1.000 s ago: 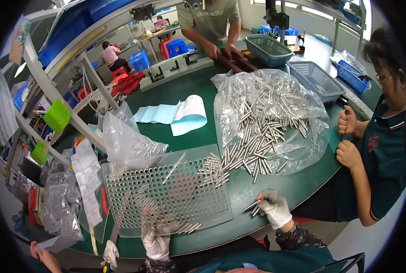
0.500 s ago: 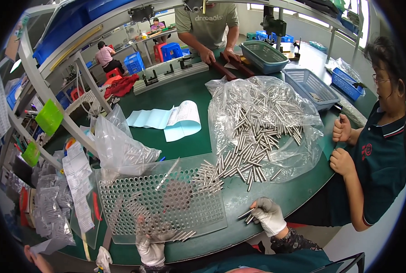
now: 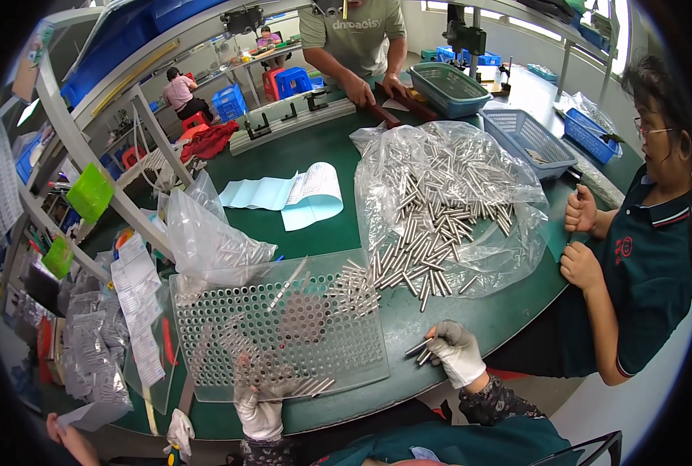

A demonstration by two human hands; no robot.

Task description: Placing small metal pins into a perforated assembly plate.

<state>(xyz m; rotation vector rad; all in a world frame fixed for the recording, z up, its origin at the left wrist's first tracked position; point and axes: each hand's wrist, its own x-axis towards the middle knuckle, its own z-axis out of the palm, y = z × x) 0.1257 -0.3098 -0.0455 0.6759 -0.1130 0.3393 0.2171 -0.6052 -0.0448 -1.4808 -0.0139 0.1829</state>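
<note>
My right hand (image 3: 457,356), in a white glove with grey fingertips, is closed around several short metal pins (image 3: 419,351) that stick out to its left. My left hand (image 3: 257,415), also gloved, is at the near edge of a clear perforated plate (image 3: 377,342). Its fingers overlap the plate and are too blurred to tell their grip. Several loose pins (image 3: 313,387) lie beside that hand along the plate's near edge. More pins (image 3: 351,289) are heaped on the plate's far right part. Beyond my right hand, a big pile of pins (image 3: 431,225) spreads over a clear plastic bag (image 3: 520,260).
A clear bag of pins (image 3: 206,245) stands behind the plate, near a blue paper (image 3: 315,202). Co-workers sit at the right (image 3: 641,256) and stand across the green table (image 3: 346,46). Baskets (image 3: 528,144) stand at the back right. A metal frame (image 3: 101,194) rises at left.
The whole view has shifted slightly, with near things sitting a little higher. My right hand keeps its hold on the pins; my left hand stays at the plate's edge.
</note>
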